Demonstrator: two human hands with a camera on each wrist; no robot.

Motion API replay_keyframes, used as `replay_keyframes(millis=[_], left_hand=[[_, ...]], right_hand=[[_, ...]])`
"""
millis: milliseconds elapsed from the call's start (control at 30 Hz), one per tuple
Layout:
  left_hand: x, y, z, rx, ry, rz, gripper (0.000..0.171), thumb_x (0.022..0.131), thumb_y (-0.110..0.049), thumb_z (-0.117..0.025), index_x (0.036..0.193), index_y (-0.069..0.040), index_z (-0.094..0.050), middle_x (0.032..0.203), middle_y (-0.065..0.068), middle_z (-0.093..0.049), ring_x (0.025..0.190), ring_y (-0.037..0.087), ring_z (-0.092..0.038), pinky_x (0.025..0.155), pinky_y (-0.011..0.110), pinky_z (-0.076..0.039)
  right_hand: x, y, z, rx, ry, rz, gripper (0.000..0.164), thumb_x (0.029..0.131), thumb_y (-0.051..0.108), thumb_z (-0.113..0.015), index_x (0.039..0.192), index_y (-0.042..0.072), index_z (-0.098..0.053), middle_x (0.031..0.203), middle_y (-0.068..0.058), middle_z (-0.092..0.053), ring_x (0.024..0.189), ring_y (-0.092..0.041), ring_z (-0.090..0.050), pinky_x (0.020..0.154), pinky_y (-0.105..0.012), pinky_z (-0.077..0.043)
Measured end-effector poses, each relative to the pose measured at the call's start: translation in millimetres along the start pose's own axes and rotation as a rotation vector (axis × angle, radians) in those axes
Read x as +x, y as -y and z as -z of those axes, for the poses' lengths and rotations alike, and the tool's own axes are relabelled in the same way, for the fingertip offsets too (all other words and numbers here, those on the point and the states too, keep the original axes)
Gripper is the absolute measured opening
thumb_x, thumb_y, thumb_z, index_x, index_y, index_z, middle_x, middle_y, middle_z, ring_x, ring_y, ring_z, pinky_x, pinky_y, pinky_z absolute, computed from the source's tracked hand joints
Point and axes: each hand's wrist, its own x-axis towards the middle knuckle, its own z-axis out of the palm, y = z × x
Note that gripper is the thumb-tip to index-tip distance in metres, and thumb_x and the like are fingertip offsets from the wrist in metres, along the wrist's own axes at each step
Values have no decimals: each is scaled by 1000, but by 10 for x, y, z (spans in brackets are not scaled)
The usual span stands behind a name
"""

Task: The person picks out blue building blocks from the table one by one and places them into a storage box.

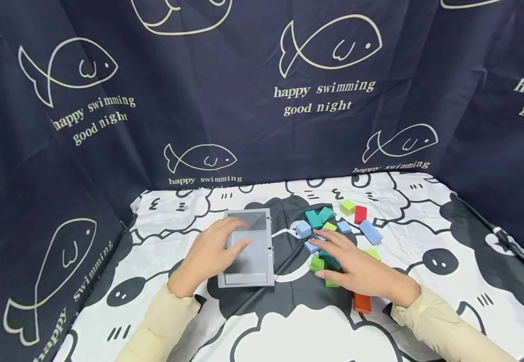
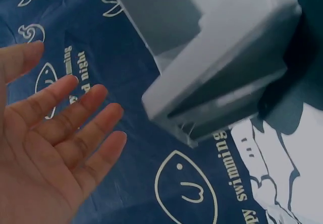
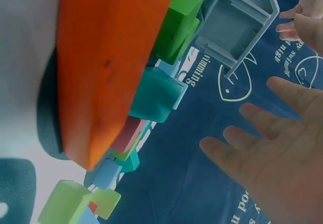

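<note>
My left hand [image 1: 210,254] hovers over the left side of a grey box [image 1: 271,236], its fingers spread and nothing in them. In the left wrist view the left palm [image 2: 38,158] shows bare beside the box's wall [image 2: 227,57]. My right hand [image 1: 356,266] is spread above a loose group of coloured blocks, hiding part of them. Near its fingertips lie a light-blue block [image 1: 311,246], a dark teal block [image 1: 329,259] and a green block [image 1: 317,264]. The right wrist view shows the right palm [image 3: 272,168] holding nothing. An orange block [image 1: 362,303] lies below that hand.
Further back lie a red block [image 1: 360,214], a long blue block [image 1: 371,232], a lime block [image 1: 347,207] and a teal block [image 1: 313,219]. A black-and-white patterned cloth [image 1: 307,332] covers the table. Dark-blue fish-print curtain [image 1: 252,100] encloses the back and sides.
</note>
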Motion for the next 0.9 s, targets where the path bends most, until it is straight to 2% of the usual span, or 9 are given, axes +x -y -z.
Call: replay_keyframes(millis=[100,200,267,333,433,533,667,800,900], left_hand=[[13,76,74,31,-31,95,33,90,-36,-61,113,-13,-67,113,1,-66,95,16,-59,77,43,-54],[20,189,135,48,-61,241,28,89,-31,-62,106,-10,-69,102,3,-70,81,19,-61,67,42,-53],[17,266,149,38,-49,331,25,89,-28,-62,103,-9,-70,96,5,-70,80,21,-61,66,43,-52],[3,328,134,11,6,392,26,89,-27,-62,103,-7,-70,93,8,-71,79,21,-61,65,43,-52],[-24,387,66,-34,118,435,31,89,-27,-62,109,-3,-68,95,12,-70,77,21,-61,67,42,-53],[-35,419,-3,-85,189,467,35,89,-25,-64,113,0,-66,93,12,-70,68,16,-62,63,38,-54],[-32,428,-33,-148,199,505,34,86,-21,-68,112,1,-66,79,7,-70,55,10,-60,56,32,-51],[-25,419,-26,-198,193,525,32,84,-19,-69,109,2,-66,68,3,-67,53,11,-59,54,29,-47],[-22,419,-35,-240,196,534,32,84,-17,-70,109,2,-65,65,3,-65,53,13,-59,53,28,-45]], right_hand=[[28,26,53,-19,-18,5,62,90,46,-60,142,20,-42,150,-8,-28,134,-24,-22,100,-57,-39],[62,39,126,-35,-38,0,61,89,43,-63,142,21,-43,150,-8,-29,133,-25,-25,100,-58,-39],[76,45,177,-36,-50,-14,61,88,39,-65,141,21,-43,149,-7,-30,133,-26,-26,99,-59,-39],[84,46,222,-36,-56,-31,62,87,37,-67,142,20,-43,149,-8,-30,132,-27,-27,99,-59,-39],[98,48,271,-21,-61,-42,62,87,37,-67,141,16,-45,149,-10,-32,131,-28,-29,98,-59,-40],[134,46,312,-11,-71,-30,61,88,40,-65,139,12,-46,147,-12,-34,130,-28,-31,98,-58,-41],[180,38,350,-11,-76,-27,60,89,41,-63,139,12,-47,146,-12,-36,129,-27,-33,98,-59,-40],[218,10,363,-21,-63,-50,60,88,37,-65,140,13,-45,146,-12,-36,130,-27,-32,100,-59,-39],[249,-18,359,-40,-73,-63,57,88,32,-67,138,11,-48,142,-12,-42,126,-26,-37,98,-57,-41]])
